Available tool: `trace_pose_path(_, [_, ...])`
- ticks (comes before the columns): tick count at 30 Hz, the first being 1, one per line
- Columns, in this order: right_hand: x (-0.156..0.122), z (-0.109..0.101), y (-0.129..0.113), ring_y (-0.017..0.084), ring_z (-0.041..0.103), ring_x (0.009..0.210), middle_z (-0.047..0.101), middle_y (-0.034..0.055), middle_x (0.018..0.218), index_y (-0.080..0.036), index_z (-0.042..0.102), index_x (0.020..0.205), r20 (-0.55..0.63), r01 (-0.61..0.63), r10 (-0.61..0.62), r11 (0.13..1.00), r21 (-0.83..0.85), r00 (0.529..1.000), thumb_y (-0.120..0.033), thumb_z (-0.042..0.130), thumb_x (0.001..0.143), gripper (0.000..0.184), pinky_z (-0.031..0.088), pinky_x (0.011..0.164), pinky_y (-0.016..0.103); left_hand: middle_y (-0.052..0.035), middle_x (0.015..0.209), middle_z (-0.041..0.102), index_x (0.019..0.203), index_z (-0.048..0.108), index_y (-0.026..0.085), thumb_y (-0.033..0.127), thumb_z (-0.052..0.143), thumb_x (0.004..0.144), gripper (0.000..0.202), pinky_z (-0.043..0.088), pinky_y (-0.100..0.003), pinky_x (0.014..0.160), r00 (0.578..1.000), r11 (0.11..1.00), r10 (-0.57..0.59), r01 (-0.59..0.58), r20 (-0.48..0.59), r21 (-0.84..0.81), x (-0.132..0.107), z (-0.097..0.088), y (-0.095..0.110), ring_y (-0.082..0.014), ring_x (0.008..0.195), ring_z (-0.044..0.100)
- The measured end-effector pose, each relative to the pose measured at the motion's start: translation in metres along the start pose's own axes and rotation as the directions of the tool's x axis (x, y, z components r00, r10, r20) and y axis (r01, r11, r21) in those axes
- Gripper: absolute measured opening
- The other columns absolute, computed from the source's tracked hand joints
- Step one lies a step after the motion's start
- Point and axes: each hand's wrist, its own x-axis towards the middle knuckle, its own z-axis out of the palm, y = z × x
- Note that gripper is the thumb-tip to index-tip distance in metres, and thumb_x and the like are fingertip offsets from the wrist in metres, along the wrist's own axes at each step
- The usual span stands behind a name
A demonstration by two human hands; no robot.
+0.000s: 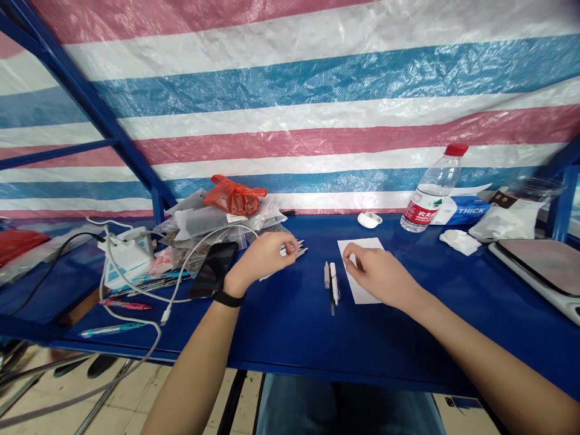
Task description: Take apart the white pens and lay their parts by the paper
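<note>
My left hand [272,257] is closed around several thin, pale, pencil-like sticks [301,250], whose pointed tips stick out to the right past the fingers. My right hand [376,272] hovers over or rests on a white sheet of paper [366,295], thumb and forefinger curled together. Nothing shows between those fingers. Between the two hands lie a grey-white marker-like piece [327,275] and a white pen [334,283]. Beside the pen is a slim dark stick with a clear end [332,305]. A black phone [212,272] lies just left of my left hand.
Plastic bags and a red bag [233,196] are heaped at the back left, near a white cable [167,311] and loose pens [113,329]. A water bottle [428,196], white case [370,220], crumpled tissue [460,241] and scale [544,272] stand right.
</note>
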Motion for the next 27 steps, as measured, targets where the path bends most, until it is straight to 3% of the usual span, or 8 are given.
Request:
trace_pose_path(2, [0.004, -0.003, 0.009, 0.021, 0.064, 0.068, 0.067, 0.0027, 0.071, -0.021, 0.063, 0.097, -0.127, -0.014, 0.022, 0.998, 0.064, 0.992, -0.024, 0.047, 0.095, 0.016, 0.034, 0.062, 0.027, -0.0026, 0.086, 0.073, 0.086, 0.074, 0.017, 0.026, 0.068, 0.079, 0.012, 0.041, -0.024, 0.069, 0.996, 0.989, -0.093, 0.093, -0.008, 0.117, 0.000, -0.007, -0.010, -0.0155, 0.078, 0.064])
trace_pose_path(5, [0.011, -0.003, 0.021, 0.019, 0.060, 0.059, 0.062, 0.0015, 0.062, -0.022, 0.062, 0.086, -0.330, 0.016, 0.036, 0.988, 0.154, 0.943, -0.028, 0.049, 0.088, 0.015, 0.034, 0.059, 0.027, -0.0027, 0.089, 0.073, 0.089, 0.074, 0.017, 0.033, 0.071, 0.078, 0.019, 0.041, -0.025, 0.068, 0.980, 0.967, -0.173, 0.149, 0.099, 0.207, 0.001, -0.010, -0.015, -0.0173, 0.082, 0.066])
trace_pose_path(8, [0.015, 0.000, 0.028, 0.018, 0.055, 0.053, 0.056, 0.0008, 0.056, -0.022, 0.062, 0.081, -0.392, 0.031, 0.061, 0.974, 0.225, 0.918, -0.033, 0.049, 0.085, 0.018, 0.034, 0.057, 0.027, -0.0028, 0.092, 0.072, 0.091, 0.073, 0.018, 0.032, 0.070, 0.078, 0.020, 0.040, -0.025, 0.069, 0.970, 0.942, -0.206, 0.161, 0.129, 0.295, 0.001, -0.006, -0.009, -0.0185, 0.086, 0.066])
trace_pose_path(12, [0.018, 0.000, 0.032, 0.020, 0.059, 0.059, 0.062, 0.0026, 0.062, -0.022, 0.064, 0.083, -0.333, -0.023, 0.093, 0.978, 0.207, 0.938, -0.034, 0.049, 0.087, 0.019, 0.036, 0.060, 0.028, -0.0039, 0.099, 0.072, 0.093, 0.069, 0.018, 0.024, 0.066, 0.080, 0.015, 0.039, -0.027, 0.069, 0.971, 0.915, -0.220, 0.171, 0.098, 0.365, -0.001, 0.003, 0.003, -0.0208, 0.094, 0.067])
trace_pose_path(16, [0.019, -0.002, 0.039, 0.021, 0.064, 0.068, 0.071, 0.0048, 0.077, -0.022, 0.066, 0.088, -0.114, -0.023, 0.035, 0.994, 0.104, 0.993, -0.035, 0.052, 0.092, 0.019, 0.037, 0.061, 0.028, -0.0069, 0.102, 0.072, 0.091, 0.068, 0.017, 0.019, 0.060, 0.083, 0.012, 0.040, -0.029, 0.070, 0.970, 0.890, -0.225, 0.168, 0.087, 0.425, -0.001, 0.010, 0.010, -0.0238, 0.098, 0.067])
trace_pose_path(21, [0.019, -0.002, 0.049, 0.021, 0.064, 0.072, 0.070, 0.0044, 0.078, -0.021, 0.063, 0.094, 0.069, 0.004, -0.010, 0.996, 0.090, 0.998, -0.028, 0.054, 0.092, 0.012, 0.039, 0.066, 0.029, -0.0106, 0.101, 0.072, 0.089, 0.069, 0.015, 0.019, 0.059, 0.084, 0.011, 0.041, -0.031, 0.073, 0.971, 0.871, -0.217, 0.148, 0.097, 0.468, 0.000, 0.015, 0.016, -0.0282, 0.100, 0.068])
trace_pose_path(24, [0.019, -0.002, 0.052, 0.020, 0.061, 0.071, 0.069, 0.0041, 0.076, -0.021, 0.062, 0.091, 0.073, -0.009, -0.001, 0.992, 0.126, 0.997, -0.028, 0.054, 0.091, 0.011, 0.038, 0.067, 0.030, -0.0083, 0.098, 0.072, 0.089, 0.069, 0.016, 0.021, 0.058, 0.087, 0.013, 0.041, -0.030, 0.073, 0.978, 0.878, -0.186, 0.121, 0.098, 0.464, 0.001, 0.015, 0.018, -0.0258, 0.097, 0.068])
trace_pose_path(27, [0.018, -0.001, 0.047, 0.018, 0.057, 0.065, 0.065, 0.0032, 0.073, -0.021, 0.062, 0.086, -0.048, 0.012, 0.001, 0.963, 0.271, 0.999, -0.042, 0.055, 0.092, 0.023, 0.037, 0.064, 0.030, -0.0058, 0.096, 0.070, 0.094, 0.070, 0.018, 0.024, 0.054, 0.094, 0.017, 0.042, -0.028, 0.075, 0.999, 0.920, -0.045, 0.030, 0.031, 0.391, 0.000, 0.020, 0.021, -0.0215, 0.094, 0.066])
